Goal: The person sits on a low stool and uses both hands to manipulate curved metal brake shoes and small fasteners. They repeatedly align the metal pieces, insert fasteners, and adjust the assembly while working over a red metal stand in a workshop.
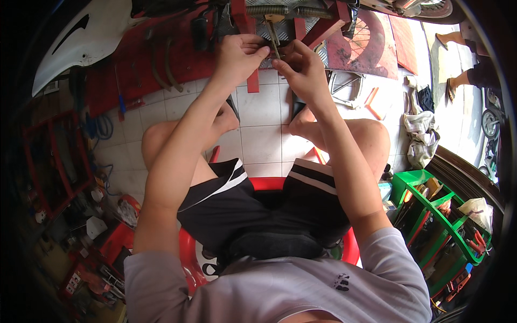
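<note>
Scanning L to R: white panel [99, 40] lies over the far L corner of the red board [134, 72], prob. parked there to keep it off the flr. Blue-handled tool [121, 105] crosses the board's near edge by its L end, likely left within reach. Two curved strips [155, 70] run to the same edge; reason n/k.

L hand [238, 56]: thumb & fingertips drawn narrow, just beside the thin metal strip [274, 36]; pinch on it can't be confirmed. Strip sits betw. the hands, below the coiled rod [267, 10] & inside the red stand [243, 21], whose legs appear to keep the wk raised. R hand [306, 67]: thumb & forefinger narrow at the strip's lower end; grip can't be told. Opposed hands would presumably steady it from both sides.

Far R: green rack [412, 176] w/ pale bag [478, 213] at its R edge & red-handled pliers [477, 243] by the near R corner, appar. stowed upright for quick access.
</note>
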Action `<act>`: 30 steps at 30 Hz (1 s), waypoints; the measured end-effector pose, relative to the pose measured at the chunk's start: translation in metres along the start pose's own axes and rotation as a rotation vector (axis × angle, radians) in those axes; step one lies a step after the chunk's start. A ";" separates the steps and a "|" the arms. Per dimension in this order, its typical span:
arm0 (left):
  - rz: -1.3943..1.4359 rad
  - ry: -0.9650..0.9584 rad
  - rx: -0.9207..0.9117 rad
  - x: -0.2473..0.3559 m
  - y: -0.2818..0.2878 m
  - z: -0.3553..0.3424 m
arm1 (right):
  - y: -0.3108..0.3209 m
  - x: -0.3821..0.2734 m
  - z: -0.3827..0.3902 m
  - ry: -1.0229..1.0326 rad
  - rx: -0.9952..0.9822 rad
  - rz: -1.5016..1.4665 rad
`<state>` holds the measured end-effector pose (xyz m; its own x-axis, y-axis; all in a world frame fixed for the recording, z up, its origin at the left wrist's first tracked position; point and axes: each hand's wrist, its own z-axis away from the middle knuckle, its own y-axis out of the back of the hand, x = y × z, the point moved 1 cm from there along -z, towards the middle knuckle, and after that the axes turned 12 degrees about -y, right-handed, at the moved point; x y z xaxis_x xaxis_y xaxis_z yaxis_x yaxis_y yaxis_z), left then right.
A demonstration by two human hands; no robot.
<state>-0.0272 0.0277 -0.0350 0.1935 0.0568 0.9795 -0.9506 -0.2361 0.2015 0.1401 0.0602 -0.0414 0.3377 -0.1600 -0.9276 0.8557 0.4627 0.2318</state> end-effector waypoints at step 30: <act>-0.324 -0.216 -0.059 0.014 -0.003 0.005 | 0.002 -0.019 0.012 0.101 0.105 0.132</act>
<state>-0.0208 0.0245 -0.0216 0.5262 -0.0873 0.8459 -0.8431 -0.1832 0.5056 0.1402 0.0536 -0.0199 0.4129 -0.0129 -0.9107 0.8446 0.3796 0.3776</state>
